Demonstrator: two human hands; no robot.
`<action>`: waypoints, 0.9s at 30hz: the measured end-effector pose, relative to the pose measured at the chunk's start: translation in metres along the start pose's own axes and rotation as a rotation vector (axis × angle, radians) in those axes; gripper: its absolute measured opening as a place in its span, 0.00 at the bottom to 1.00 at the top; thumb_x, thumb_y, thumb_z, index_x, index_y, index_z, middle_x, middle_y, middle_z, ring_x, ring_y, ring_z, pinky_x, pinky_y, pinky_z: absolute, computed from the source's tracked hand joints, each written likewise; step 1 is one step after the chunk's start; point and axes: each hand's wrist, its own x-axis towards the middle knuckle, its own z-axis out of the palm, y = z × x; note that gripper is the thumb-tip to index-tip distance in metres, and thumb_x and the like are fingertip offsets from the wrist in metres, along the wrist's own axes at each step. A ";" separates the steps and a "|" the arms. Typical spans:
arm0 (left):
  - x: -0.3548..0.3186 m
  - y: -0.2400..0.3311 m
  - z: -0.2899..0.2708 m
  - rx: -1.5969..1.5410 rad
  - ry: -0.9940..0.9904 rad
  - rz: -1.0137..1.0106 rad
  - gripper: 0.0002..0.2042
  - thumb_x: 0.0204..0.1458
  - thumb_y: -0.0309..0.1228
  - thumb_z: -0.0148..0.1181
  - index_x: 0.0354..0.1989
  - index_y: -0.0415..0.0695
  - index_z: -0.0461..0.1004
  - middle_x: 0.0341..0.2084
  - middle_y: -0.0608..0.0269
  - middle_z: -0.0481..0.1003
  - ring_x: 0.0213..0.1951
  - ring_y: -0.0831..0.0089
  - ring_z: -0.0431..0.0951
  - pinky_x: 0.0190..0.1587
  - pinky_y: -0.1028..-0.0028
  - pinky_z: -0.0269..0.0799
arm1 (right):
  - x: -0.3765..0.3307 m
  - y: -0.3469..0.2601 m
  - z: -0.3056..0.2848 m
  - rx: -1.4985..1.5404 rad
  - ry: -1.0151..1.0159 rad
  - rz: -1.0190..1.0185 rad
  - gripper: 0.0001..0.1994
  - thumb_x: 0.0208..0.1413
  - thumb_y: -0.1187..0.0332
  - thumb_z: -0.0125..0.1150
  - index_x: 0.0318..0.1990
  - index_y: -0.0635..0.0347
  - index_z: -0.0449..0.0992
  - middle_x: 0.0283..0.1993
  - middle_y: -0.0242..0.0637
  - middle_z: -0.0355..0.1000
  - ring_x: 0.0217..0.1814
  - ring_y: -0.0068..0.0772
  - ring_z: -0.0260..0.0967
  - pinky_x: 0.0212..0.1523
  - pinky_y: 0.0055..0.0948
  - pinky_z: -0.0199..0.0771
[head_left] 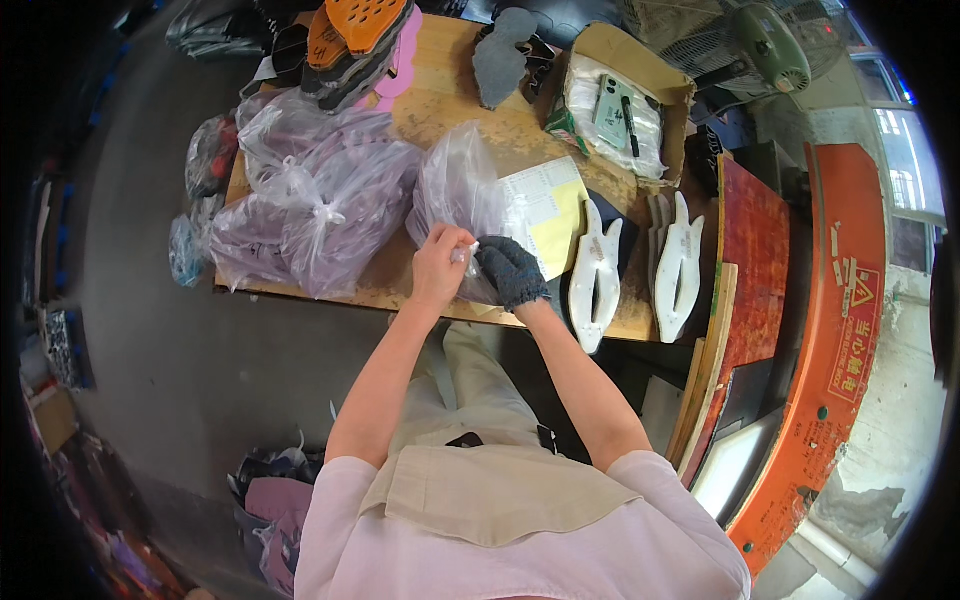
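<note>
At the table's near edge, my bare left hand (442,266) and my right hand (511,271), in a dark grey knit glove, meet with their fingertips close together. Both are closed in a pinch on the gathered end of a clear plastic bag (455,185), which stands up behind them on the table. A small white twist of plastic shows between the fingers. To the left lie bulging clear bags (330,240) of pale purple pieces, one tied in a knot. Right of my gloved hand is a yellow sheet (558,232) and a printed white sheet (535,195).
Two white curved shoe-part shapes (596,285) overhang the table's front edge. Behind them sits an open cardboard box (675,105) with plastic sleeves, a green phone-like object and a black pen. Orange and dark cut pieces (365,25) are stacked far left. A fan (770,50) stands far right.
</note>
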 end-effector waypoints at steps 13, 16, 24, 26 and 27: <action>-0.003 0.000 -0.031 0.240 -0.444 0.256 0.04 0.45 0.26 0.61 0.29 0.48 0.73 0.31 0.65 0.72 0.33 0.60 0.76 0.34 0.63 0.71 | 0.000 -0.017 -0.009 -0.528 -0.332 0.065 0.11 0.51 0.61 0.60 0.38 0.55 0.80 0.35 0.46 0.77 0.37 0.47 0.76 0.38 0.39 0.75; -0.005 -0.004 -0.036 0.195 -0.463 0.217 0.04 0.46 0.26 0.60 0.30 0.47 0.73 0.31 0.65 0.72 0.31 0.61 0.76 0.32 0.65 0.71 | -0.004 -0.005 0.007 -0.859 -0.208 -0.203 0.10 0.51 0.60 0.58 0.35 0.53 0.78 0.36 0.47 0.76 0.39 0.51 0.74 0.39 0.43 0.74; -0.025 -0.010 -0.039 0.177 -0.218 0.119 0.03 0.45 0.25 0.64 0.29 0.43 0.79 0.24 0.61 0.73 0.25 0.67 0.74 0.29 0.70 0.68 | -0.004 0.012 0.009 -0.891 -0.020 -0.124 0.09 0.51 0.61 0.57 0.38 0.53 0.76 0.35 0.45 0.77 0.38 0.51 0.75 0.39 0.44 0.74; -0.034 -0.012 -0.045 0.216 -0.203 0.138 0.02 0.45 0.26 0.64 0.28 0.45 0.80 0.23 0.63 0.73 0.25 0.66 0.75 0.29 0.69 0.69 | -0.004 0.018 0.011 -0.942 -0.020 -0.162 0.09 0.51 0.62 0.57 0.38 0.52 0.77 0.35 0.44 0.77 0.38 0.51 0.75 0.40 0.45 0.74; -0.039 -0.012 -0.049 0.236 -0.210 0.134 0.01 0.46 0.27 0.64 0.27 0.46 0.80 0.23 0.64 0.73 0.26 0.65 0.76 0.29 0.69 0.70 | -0.005 0.022 0.013 -0.963 -0.061 -0.109 0.09 0.52 0.62 0.57 0.38 0.52 0.77 0.35 0.44 0.77 0.38 0.51 0.75 0.40 0.45 0.74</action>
